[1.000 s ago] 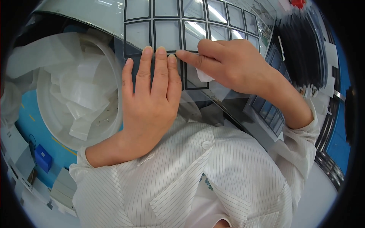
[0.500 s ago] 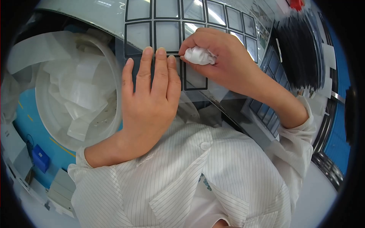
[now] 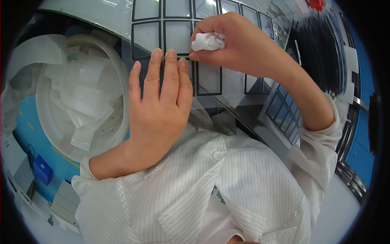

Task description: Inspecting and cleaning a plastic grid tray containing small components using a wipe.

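Observation:
A clear sheet [image 3: 177,33] printed with a grid of black-bordered rectangles lies on the work surface before me. My left hand [image 3: 159,97] rests flat on its near part, fingers extended and slightly apart. In my right hand [image 3: 231,44] is a crumpled white cloth [image 3: 209,41], bunched between thumb and curled fingers. That hand is over the sheet, just right of and beyond my left fingertips, and it covers several of the rectangles. The thumb tip is close to a black border line. Whether the cloth touches the sheet cannot be made out.
Left of the table stands a round white bin [image 3: 124,87] with crumpled translucent film [image 3: 83,87] inside and hanging over its rim. At right are another gridded sheet [image 3: 282,110] and an upright stack of dark sheets [image 3: 321,53]. A blue box [image 3: 42,170] is at lower left.
My right hand with the white cloth has moved away from me, farther up the sheet, uncovering rectangles on the near right. My left hand has stayed nearly in place.

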The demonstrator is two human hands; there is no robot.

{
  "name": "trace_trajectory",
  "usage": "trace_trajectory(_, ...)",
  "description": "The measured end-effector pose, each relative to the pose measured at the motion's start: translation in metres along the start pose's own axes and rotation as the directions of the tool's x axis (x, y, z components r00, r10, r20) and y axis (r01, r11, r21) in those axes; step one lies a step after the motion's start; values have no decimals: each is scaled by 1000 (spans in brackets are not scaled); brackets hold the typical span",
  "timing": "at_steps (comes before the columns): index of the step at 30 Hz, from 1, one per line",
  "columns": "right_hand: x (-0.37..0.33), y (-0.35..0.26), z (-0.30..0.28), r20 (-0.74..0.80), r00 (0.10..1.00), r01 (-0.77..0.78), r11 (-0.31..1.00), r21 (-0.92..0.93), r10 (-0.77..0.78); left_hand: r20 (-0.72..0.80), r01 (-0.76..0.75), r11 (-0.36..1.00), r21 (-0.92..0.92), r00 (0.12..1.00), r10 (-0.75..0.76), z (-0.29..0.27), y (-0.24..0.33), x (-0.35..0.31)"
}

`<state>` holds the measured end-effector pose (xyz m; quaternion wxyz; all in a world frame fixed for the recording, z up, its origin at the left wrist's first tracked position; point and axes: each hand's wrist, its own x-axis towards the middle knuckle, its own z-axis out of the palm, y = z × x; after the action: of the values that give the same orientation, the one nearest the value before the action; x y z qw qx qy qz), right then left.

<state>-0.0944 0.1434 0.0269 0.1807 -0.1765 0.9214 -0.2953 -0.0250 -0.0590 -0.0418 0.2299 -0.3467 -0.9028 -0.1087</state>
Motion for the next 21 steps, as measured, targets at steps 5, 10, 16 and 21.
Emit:
trace_trajectory(5,10,-13,-20,118,993,-18,1000,22,16,-15,-7,1000,11,1000,7,2,0,-2)
trace_trajectory(10,3,-9,-13,-78,829,471,767,-436,-554,-14,-8,1000,30,1000,9,2,1,-2)
trace_trajectory(16,18,-21,-30,234,972,-6,999,50,-6,-2,-2,1000,27,1000,2,1,2,-2)
trace_trajectory(21,19,-25,-37,320,947,-110,972,206,40,4,-1,1000,18,1000,1,-1,1,-1)
